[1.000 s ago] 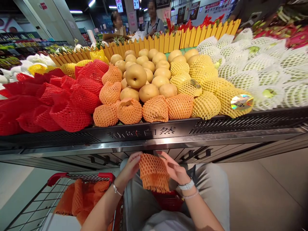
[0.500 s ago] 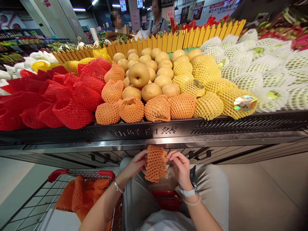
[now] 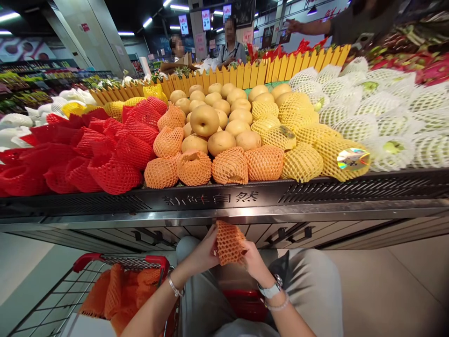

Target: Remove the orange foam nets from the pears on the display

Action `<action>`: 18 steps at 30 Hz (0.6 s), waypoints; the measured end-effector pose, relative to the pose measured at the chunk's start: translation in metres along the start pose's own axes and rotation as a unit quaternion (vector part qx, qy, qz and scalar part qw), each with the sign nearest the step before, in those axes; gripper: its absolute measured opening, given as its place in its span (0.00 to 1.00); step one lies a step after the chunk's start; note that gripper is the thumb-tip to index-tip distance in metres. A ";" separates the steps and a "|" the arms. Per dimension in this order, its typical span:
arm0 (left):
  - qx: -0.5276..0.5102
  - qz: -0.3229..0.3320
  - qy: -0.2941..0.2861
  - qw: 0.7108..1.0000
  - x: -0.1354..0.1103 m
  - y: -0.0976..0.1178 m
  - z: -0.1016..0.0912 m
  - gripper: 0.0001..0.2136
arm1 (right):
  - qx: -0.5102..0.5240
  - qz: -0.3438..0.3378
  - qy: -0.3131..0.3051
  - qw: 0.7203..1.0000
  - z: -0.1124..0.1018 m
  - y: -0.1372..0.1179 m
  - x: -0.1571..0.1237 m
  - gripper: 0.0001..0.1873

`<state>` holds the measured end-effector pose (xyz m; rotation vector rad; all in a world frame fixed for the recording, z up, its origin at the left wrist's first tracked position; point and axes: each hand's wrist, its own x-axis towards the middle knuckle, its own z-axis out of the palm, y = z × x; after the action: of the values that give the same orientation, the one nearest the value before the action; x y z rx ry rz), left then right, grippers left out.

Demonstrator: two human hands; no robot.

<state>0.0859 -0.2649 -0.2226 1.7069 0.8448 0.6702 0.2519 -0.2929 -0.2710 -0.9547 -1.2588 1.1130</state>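
Left hand (image 3: pixel 207 250): curled, holding orange mesh sleeve (image 3: pixel 228 243) | right hand (image 3: pixel 253 259): curled, gripping its edge

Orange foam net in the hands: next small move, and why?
Probably ease the orange foam net wider with the right hand. The left hand grips its left side, the right hand is at its right edge, and no fruit shows inside. The right fingertips are partly hidden, so their grip is unclear.
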 end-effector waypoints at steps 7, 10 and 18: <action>-0.009 0.041 0.013 0.999 -0.010 0.037 -0.014 0.14 | 0.293 0.122 -0.028 0.948 -0.009 -0.008 0.003 0.21; 0.092 0.144 0.128 0.977 -0.007 0.073 -0.033 0.13 | 0.362 0.133 -0.057 0.921 -0.019 -0.013 0.003 0.28; 0.555 0.185 0.303 0.752 0.089 0.192 -0.072 0.15 | 0.394 0.119 -0.037 0.911 -0.029 -0.019 -0.004 0.25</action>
<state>0.1225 -0.1879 -0.0161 2.8491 1.5785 1.1550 0.2830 -0.3000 -0.2562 -0.4465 -0.6345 1.6803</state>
